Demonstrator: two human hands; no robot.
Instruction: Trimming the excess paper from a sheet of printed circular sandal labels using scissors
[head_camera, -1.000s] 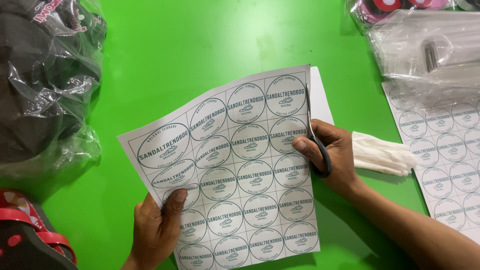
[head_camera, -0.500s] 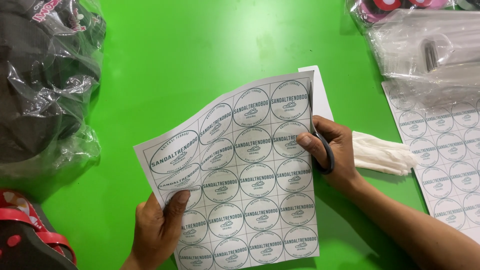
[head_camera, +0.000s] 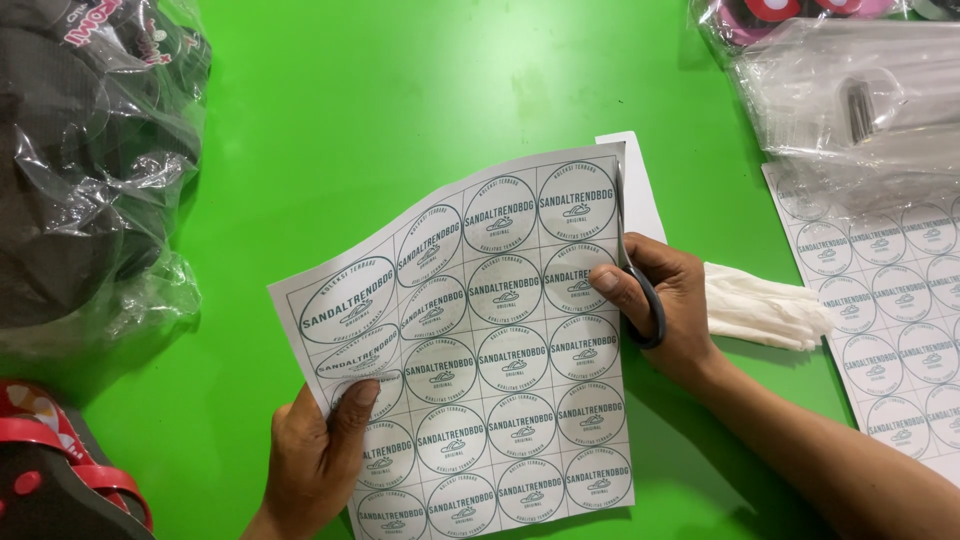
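Note:
A white sheet (head_camera: 480, 340) printed with rows of round labels is held up over the green table (head_camera: 400, 110), its left part curling. My left hand (head_camera: 315, 460) pinches the sheet's lower left edge, thumb on top. My right hand (head_camera: 660, 305) grips black-handled scissors (head_camera: 640, 290) at the sheet's right edge, the blades running up along that margin. A narrow white strip (head_camera: 640, 185) stands off beside the blades.
A white cloth glove (head_camera: 765, 310) lies just right of my right hand. Another printed label sheet (head_camera: 890, 300) lies at the right edge under clear plastic bags (head_camera: 850, 100). Dark goods in plastic wrap (head_camera: 90, 170) fill the left side; a red-strapped sandal (head_camera: 60, 480) is at bottom left.
The sheet has shifted right and its left corner has lifted and curled more. The scissors have advanced up the right margin. Both hands stay in much the same places.

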